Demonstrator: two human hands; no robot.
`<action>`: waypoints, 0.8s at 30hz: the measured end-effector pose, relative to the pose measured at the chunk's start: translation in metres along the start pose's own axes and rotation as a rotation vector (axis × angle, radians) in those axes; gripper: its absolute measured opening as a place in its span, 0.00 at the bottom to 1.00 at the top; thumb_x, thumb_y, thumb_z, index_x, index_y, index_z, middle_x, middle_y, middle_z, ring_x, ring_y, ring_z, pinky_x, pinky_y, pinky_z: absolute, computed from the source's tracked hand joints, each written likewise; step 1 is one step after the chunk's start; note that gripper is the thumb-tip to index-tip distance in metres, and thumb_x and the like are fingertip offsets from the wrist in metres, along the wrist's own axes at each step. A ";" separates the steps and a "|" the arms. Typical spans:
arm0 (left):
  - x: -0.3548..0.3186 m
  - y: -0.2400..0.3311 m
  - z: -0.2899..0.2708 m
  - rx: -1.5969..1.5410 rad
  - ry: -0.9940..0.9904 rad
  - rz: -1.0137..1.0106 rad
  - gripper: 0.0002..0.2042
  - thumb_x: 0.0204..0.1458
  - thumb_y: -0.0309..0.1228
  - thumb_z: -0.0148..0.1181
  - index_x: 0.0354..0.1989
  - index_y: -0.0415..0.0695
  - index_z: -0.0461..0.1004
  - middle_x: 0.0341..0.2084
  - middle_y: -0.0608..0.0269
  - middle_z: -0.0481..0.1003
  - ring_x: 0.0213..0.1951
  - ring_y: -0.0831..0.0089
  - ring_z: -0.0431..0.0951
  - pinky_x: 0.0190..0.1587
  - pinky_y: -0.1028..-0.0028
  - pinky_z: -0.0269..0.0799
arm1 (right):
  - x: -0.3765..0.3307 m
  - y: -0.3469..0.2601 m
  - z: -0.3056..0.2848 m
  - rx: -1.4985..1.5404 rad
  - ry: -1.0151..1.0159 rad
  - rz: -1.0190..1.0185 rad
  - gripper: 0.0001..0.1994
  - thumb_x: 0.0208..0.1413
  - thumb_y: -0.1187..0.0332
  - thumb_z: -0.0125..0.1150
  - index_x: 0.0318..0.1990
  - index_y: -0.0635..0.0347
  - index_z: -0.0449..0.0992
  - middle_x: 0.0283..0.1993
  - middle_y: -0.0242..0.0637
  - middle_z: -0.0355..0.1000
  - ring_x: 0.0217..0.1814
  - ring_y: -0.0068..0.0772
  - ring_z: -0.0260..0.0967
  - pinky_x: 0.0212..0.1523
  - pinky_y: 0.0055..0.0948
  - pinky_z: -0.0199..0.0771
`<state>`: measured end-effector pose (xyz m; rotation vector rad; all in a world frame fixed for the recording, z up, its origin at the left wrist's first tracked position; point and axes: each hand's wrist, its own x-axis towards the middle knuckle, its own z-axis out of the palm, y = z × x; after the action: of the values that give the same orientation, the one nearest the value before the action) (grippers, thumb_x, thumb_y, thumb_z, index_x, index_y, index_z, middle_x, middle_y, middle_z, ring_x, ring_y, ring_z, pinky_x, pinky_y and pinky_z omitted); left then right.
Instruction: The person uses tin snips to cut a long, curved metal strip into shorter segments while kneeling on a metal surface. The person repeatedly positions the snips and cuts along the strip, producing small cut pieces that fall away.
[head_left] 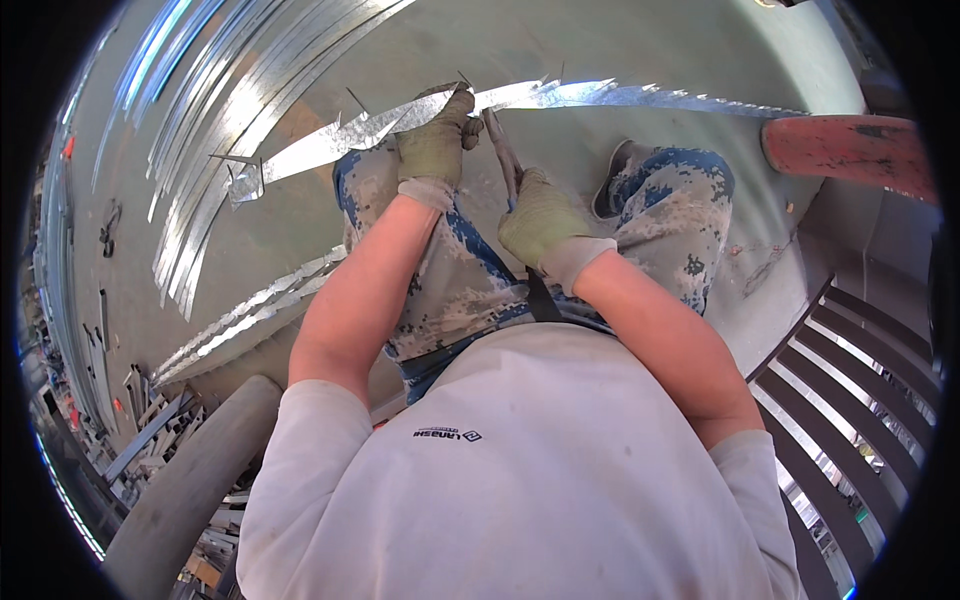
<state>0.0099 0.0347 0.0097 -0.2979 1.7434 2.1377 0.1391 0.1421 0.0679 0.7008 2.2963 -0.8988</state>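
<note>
A long, shiny sheet-metal strip (590, 95) stretches across the far side of my knees, with jagged notches and small bent tabs along its edge. My left hand (437, 142), in a dull green work glove, is closed around the strip near its middle. In my right hand (545, 225), gloved the same way, is a snips-like hand tool (503, 155) with a bit of blue at the handle. The tool's head points up toward the strip, beside my left hand. Whether its jaws touch the metal cannot be made out.
Many loose metal strips (235, 110) lie fanned out at the far left. More jagged strips (250, 305) lie left of my legs. A red post (850, 155) stands at the right, above a dark slatted rack (850, 390). A grey tube (190, 490) and piled offcuts (150, 445) are at lower left.
</note>
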 end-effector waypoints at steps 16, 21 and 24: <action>0.014 -0.005 -0.004 0.088 0.001 0.020 0.15 0.63 0.33 0.75 0.53 0.38 0.85 0.31 0.57 0.84 0.28 0.72 0.82 0.29 0.74 0.74 | 0.001 -0.006 -0.009 -0.046 0.006 0.024 0.28 0.63 0.62 0.65 0.68 0.67 0.73 0.65 0.62 0.79 0.70 0.64 0.77 0.70 0.51 0.77; 0.016 -0.006 -0.010 0.092 0.039 -0.054 0.14 0.65 0.32 0.73 0.52 0.36 0.85 0.32 0.59 0.84 0.27 0.73 0.81 0.31 0.71 0.78 | 0.009 0.006 -0.007 -0.001 0.025 -0.050 0.30 0.63 0.59 0.66 0.69 0.65 0.71 0.67 0.62 0.78 0.70 0.64 0.77 0.70 0.52 0.76; 0.015 -0.001 -0.013 0.176 0.019 -0.020 0.14 0.66 0.34 0.73 0.51 0.36 0.87 0.30 0.59 0.84 0.28 0.73 0.81 0.34 0.72 0.77 | 0.018 0.012 -0.006 0.019 -0.008 -0.050 0.30 0.63 0.60 0.64 0.71 0.63 0.70 0.68 0.61 0.77 0.71 0.64 0.76 0.71 0.53 0.76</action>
<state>-0.0043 0.0247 0.0003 -0.2872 1.9151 1.9574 0.1324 0.1588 0.0548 0.6492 2.3100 -0.9453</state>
